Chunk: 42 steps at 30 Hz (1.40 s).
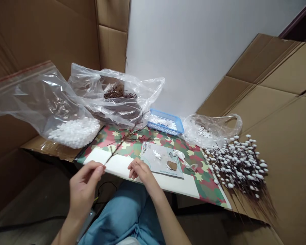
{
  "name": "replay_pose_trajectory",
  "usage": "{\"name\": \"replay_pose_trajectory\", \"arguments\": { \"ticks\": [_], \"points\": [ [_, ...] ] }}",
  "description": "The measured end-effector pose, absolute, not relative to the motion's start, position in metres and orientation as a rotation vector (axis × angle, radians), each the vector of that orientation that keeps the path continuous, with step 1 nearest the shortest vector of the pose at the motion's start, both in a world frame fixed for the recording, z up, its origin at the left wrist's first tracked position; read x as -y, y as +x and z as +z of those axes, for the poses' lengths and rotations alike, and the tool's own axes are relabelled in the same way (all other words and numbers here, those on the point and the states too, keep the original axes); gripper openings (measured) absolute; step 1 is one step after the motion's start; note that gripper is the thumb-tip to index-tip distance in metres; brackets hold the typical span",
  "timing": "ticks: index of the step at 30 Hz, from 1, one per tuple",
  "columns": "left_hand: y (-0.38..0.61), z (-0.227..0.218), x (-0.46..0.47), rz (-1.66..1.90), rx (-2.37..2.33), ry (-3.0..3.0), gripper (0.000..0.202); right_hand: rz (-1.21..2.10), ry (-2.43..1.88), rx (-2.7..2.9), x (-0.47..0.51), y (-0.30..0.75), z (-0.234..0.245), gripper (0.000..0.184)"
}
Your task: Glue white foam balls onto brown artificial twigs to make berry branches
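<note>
My left hand (83, 190) pinches the lower end of a thin brown twig (122, 143), which has fine side sprigs and slants up and right over the table. My right hand (140, 172) rests empty with loosely curled fingers on a white board (112, 166). Its fingertips touch the edge of a printed card (155, 163) holding a small white blob and a brown flake (171, 165). A crumpled white tube (181, 156) lies at the card's far edge.
A camouflage-patterned sheet (193, 166) lies under the board. A blue plastic basket (165, 123) holds white beads, and clear bags hold more beads and twigs. A bundle of branches with white balls (237, 166) lies at right on cardboard sheets (283, 102). A white wall (183, 51) stands behind.
</note>
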<state>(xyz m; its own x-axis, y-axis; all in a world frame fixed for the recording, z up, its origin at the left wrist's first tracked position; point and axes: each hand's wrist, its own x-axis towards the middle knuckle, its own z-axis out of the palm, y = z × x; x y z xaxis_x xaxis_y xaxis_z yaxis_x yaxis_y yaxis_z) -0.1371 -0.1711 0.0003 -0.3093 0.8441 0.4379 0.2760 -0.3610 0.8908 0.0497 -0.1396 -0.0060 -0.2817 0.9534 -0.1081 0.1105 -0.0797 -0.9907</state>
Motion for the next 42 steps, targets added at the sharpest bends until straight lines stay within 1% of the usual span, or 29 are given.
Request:
{"name": "replay_pose_trajectory", "arguments": {
  "ticks": [2,4,8,10,12,14,17,19,22,25,29,32,34,36,37,38,39,41,42],
  "points": [
    [-0.113,-0.003,0.183,1.575,-1.268,1.616,0.018,1.316,-1.129,1.378,0.163,0.042,-0.013,0.046],
    [-0.09,-0.005,0.198,1.447,-1.158,1.819,0.017,1.154,-1.1,1.259,0.184,0.036,-0.019,0.047],
    [-0.068,0.001,0.224,1.182,-1.013,2.301,0.013,1.11,-1.095,0.89,0.218,0.041,-0.02,0.042],
    [-0.072,0.008,0.22,1.033,-0.96,2.412,0.012,1.041,-1.084,0.739,0.229,0.056,-0.017,0.042],
    [-0.082,0.014,0.197,1.016,-1.087,2.431,0.019,0.945,-1.078,0.626,0.236,0.074,-0.013,0.046],
    [-0.092,0.016,0.157,0.974,-1.5,2.461,0.025,0.871,-1.086,0.541,0.242,0.091,-0.013,0.049],
    [-0.102,0.01,0.087,0.921,-1.845,2.4,0.027,0.808,-1.105,0.483,0.249,0.106,-0.02,0.05],
    [-0.105,0.002,0.051,0.84,-1.95,2.405,0.026,0.781,-1.122,0.476,0.251,0.111,-0.027,0.049],
    [-0.107,-0.011,0.024,0.695,-1.974,2.478,0.024,0.729,-1.148,0.513,0.248,0.117,-0.037,0.046],
    [-0.112,-0.019,0.019,0.569,-1.944,2.551,0.02,0.684,-1.147,0.572,0.236,0.123,-0.04,0.044],
    [-0.128,-0.024,0.028,0.455,-1.938,2.6,0.03,0.683,-1.153,0.613,0.219,0.129,-0.037,0.041],
    [-0.142,-0.029,0.039,0.396,-1.975,2.592,0.032,0.687,-1.152,0.64,0.212,0.129,-0.035,0.039],
    [-0.147,-0.029,0.051,0.447,-2.028,2.616,0.031,0.712,-1.156,0.665,0.209,0.127,-0.036,0.04],
    [-0.142,-0.025,0.067,0.672,-2.093,2.621,0.032,0.786,-1.183,0.733,0.205,0.123,-0.036,0.041],
    [-0.135,-0.02,0.077,0.803,-2.058,2.577,0.034,0.836,-1.197,0.786,0.204,0.12,-0.036,0.042],
    [-0.126,-0.015,0.089,0.926,-1.917,2.522,0.03,0.882,-1.199,0.849,0.202,0.118,-0.036,0.043],
    [-0.114,-0.01,0.101,0.996,-1.661,2.461,0.024,0.916,-1.195,0.911,0.2,0.115,-0.035,0.044],
    [-0.086,0.001,0.126,0.835,-1.136,2.327,0.019,0.936,-1.175,1.005,0.197,0.11,-0.033,0.042],
    [-0.071,0.005,0.137,0.77,-0.971,2.249,0.018,0.935,-1.174,1.032,0.196,0.107,-0.031,0.04]
  ]
}}
